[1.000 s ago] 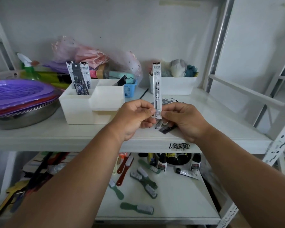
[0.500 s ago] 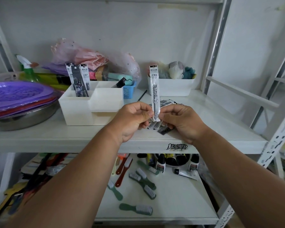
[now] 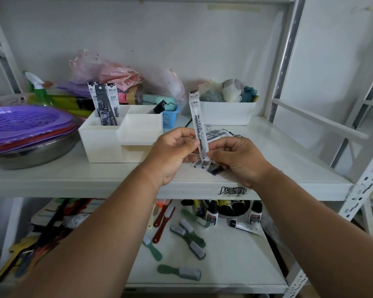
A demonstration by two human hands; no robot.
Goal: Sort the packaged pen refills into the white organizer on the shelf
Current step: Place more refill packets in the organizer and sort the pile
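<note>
Nearest, on the lower shelf, lie several green and red brushes and, farther back, a cluster of small bottles.

Above it, at the front of the white middle shelf, both hands meet. The left hand pinches the lower part of one white refill pack between thumb and fingers, so that it stands nearly upright. The right hand has its fingers curled at the base of the same pack and around a small bunch of further packs, whose ends stick out below; exactly how many it holds I cannot tell. Just behind the hands more loose packs lie flat on the shelf.

My reading is that the sorting is begun but far from finished: three sorted packs stand in the far-left compartment of the white organizer, which sits to the left of the hands, while the held pack, the bunch and the pile are left to place.

To the left sits a steel bowl topped with purple plates. Farther back are a green spray bottle, a pink bag, a blue basket and a white bin of cloths, against a pale wall. Grey metal uprights frame the right side.
</note>
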